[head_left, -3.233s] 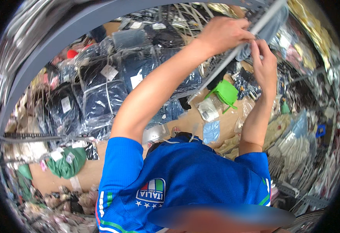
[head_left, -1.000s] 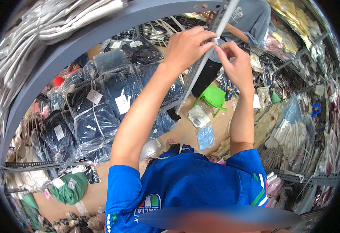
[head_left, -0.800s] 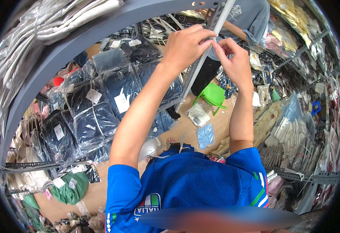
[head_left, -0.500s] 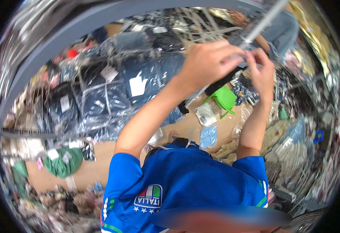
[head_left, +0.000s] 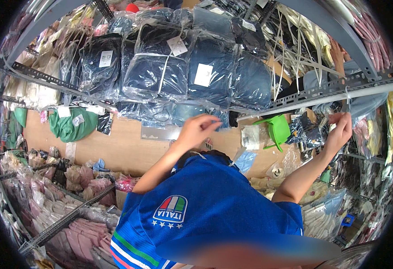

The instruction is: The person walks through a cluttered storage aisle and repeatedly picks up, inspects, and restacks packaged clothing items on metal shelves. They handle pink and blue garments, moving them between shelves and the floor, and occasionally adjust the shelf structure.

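My left hand (head_left: 199, 131) is raised in front of my chest, fingers loosely bent with a gap between thumb and forefinger and nothing seen in them. Out to the right, my right hand (head_left: 341, 131) is pinched closed just under a white cable tie (head_left: 348, 94). That tie loops round a white tube (head_left: 326, 99) lying along a grey slotted metal shelf rail (head_left: 304, 93). Whatever the right fingertips hold is too small to make out.
Clear bags of folded dark jeans (head_left: 158, 74) fill the shelf ahead. A green plastic chair (head_left: 278, 131) and a green bundle (head_left: 73, 125) are on the brown floor (head_left: 111, 154). Racks of bagged pink garments (head_left: 82, 237) stand lower left. Another person's hand (head_left: 338, 56) shows upper right.
Both hands were together at the tube. The left has come away down and left, while the right has moved right and lower. The view has shifted, bringing the rail into clearer sight.
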Tool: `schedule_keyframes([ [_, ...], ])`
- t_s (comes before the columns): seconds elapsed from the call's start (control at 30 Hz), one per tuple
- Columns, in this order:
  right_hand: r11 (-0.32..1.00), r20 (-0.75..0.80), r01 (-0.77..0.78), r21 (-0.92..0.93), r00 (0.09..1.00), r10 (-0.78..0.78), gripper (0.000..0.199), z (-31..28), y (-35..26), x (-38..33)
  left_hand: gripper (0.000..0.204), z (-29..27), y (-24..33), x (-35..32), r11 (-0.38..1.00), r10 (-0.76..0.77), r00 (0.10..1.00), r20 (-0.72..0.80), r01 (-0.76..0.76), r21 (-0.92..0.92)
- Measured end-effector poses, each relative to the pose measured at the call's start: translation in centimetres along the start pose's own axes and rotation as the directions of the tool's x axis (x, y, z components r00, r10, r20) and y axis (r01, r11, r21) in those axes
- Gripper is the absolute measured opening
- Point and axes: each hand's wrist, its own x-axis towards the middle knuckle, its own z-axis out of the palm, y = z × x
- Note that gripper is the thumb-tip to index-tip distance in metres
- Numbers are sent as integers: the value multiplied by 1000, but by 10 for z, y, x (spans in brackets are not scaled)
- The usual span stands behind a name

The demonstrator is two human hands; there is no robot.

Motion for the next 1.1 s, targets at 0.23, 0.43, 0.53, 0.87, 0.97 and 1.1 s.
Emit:
schedule_keyframes([
  [0.23, 998, -175, 39, -42, 984, -46, 25, 12, -26, 10, 25, -40, -198, -86, 893, -451, 872, -191, 436, -115],
  [0.43, 992, -371, 83, -98, 922, -114, 16, 26, -30, 10, 37, -47, -402, -280, 276, -961, 251, -114, 868, -413],
  [0.53, 993, -407, 111, 41, 909, -85, 16, 10, -9, 7, 42, -60, -398, -326, 90, -995, 95, -5, 918, -386],
  [0.87, 987, -490, 138, 88, 868, -78, 30, 38, -29, 11, 42, -69, -339, -241, 333, -943, 307, -131, 835, -437],
  [0.97, 984, -504, 155, -88, 845, -178, 27, 45, -32, 16, 43, -77, -332, -215, 414, -908, 399, -127, 809, -418],
  [1.1, 988, -435, 98, -118, 889, -140, 26, 52, -37, 17, 43, -84, -331, -208, 408, -911, 392, -129, 806, -428],
])
